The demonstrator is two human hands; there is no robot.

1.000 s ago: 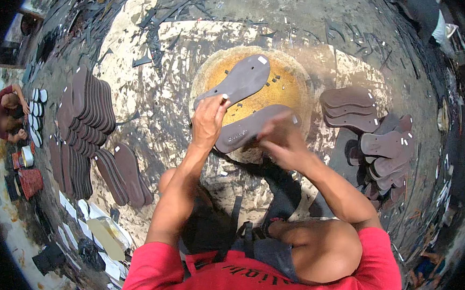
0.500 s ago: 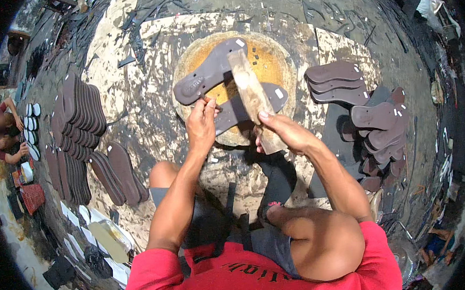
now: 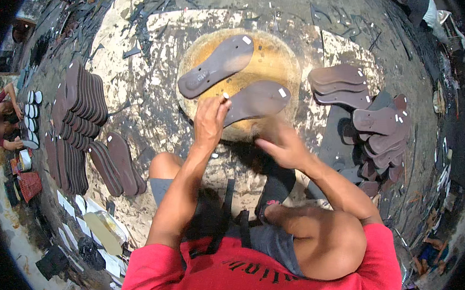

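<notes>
Two grey-brown sandal soles with strap holes lie on a round wooden block: the far sole [image 3: 219, 65] and the near sole [image 3: 259, 101]. At the near sole's left end, my left hand [image 3: 212, 122] is closed around a thin punch [image 3: 226, 96], whose pale top shows above the fingers. Most of the punch is hidden by the hand. My right hand [image 3: 286, 144] is near the block's front edge, closed and blurred by motion. The wooden bat in it is only a faint tan smear across the soles.
Stacks of brown soles [image 3: 81, 101] stand at the left, and more soles [image 3: 341, 86] lie in piles at the right. Dark offcuts litter the floor beyond the round block [image 3: 291, 60]. At the far left, another person [image 3: 7, 117] handles pale-topped footwear.
The wooden bat has gone from a clear upright piece to a blur, and my right hand has shifted slightly left. My left hand has moved slightly right with the punch.
</notes>
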